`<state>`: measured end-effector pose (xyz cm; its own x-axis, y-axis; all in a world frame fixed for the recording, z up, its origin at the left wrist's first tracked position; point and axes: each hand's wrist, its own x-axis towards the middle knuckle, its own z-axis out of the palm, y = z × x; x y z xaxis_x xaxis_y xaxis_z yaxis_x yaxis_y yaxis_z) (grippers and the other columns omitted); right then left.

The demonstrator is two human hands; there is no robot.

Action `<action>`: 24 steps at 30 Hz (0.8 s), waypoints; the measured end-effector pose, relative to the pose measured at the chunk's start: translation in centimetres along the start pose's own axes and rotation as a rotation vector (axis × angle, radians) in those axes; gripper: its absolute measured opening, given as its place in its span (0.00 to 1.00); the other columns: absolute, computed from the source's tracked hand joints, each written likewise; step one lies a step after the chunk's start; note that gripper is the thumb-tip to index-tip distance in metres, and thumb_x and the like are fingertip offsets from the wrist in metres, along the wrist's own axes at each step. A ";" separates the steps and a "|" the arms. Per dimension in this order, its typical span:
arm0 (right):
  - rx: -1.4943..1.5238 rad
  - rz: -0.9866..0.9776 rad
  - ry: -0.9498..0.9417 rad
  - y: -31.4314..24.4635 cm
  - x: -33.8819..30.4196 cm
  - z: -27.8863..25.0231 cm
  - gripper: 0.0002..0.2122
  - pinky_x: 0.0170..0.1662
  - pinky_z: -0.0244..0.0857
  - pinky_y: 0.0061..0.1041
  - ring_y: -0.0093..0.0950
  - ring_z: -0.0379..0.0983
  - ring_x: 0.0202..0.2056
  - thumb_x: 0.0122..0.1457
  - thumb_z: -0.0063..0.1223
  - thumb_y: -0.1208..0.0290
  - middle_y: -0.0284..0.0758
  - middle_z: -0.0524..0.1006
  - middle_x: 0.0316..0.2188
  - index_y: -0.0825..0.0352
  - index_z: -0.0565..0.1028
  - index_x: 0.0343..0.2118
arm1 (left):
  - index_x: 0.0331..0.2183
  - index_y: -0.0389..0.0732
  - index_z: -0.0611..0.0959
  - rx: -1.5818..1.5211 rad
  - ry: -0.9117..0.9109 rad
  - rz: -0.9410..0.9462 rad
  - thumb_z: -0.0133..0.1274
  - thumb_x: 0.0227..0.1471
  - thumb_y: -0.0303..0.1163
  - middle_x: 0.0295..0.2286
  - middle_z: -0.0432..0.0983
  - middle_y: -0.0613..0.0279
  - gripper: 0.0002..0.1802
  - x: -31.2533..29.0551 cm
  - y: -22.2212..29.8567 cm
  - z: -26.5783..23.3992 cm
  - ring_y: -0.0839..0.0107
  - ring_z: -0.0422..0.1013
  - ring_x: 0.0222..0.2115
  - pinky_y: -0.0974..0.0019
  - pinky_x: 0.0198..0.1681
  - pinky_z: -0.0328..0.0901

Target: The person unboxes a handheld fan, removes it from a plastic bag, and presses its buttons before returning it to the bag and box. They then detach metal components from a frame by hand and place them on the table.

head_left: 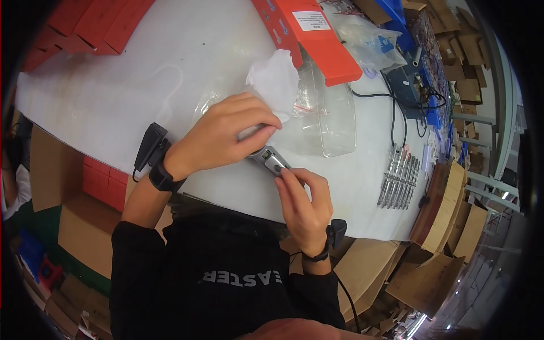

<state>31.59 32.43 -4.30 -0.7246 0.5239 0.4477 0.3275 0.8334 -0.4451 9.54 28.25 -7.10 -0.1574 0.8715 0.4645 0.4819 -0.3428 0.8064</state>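
Note:
A grey handheld device (271, 159) with a small display window and a round dark button lies tilted between my two hands, just above the white table. My left hand (224, 136) is closed round its upper end, hiding most of that part. Thumb and fingers of my right hand (306, 204) pinch its lower end beside the button. A crumpled white cloth or tissue (275, 79) lies right beyond my left fingers; I cannot tell whether they touch it. To the right of it rests a clear plastic tray (338, 139), with a small clear bag (306, 105) beside it.
An opened red box (334, 56) lies at the far side; more red boxes (90, 28) stand far left. A clear plastic bag (368, 48), dark cables (394, 113) and a row of slim metallic pieces (399, 177) are on the right. Cardboard boxes (374, 266) border the table (124, 96).

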 end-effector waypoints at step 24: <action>0.347 0.384 -0.120 1.0 0.2 0.0 0.17 0.37 0.69 0.25 0.27 0.72 0.37 0.49 0.68 0.82 0.36 0.75 0.40 0.69 0.81 0.44 | 0.34 0.43 0.87 0.127 -0.266 0.213 0.70 0.39 0.29 0.39 0.78 0.68 0.15 -0.6 -0.3 -0.9 0.63 0.70 0.46 0.60 0.46 0.65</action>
<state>31.80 33.37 -4.69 -0.6625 0.7395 0.1193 0.3779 0.4675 -0.7992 8.75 27.55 -7.28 0.1799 0.8518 0.4921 0.5853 -0.4947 0.6424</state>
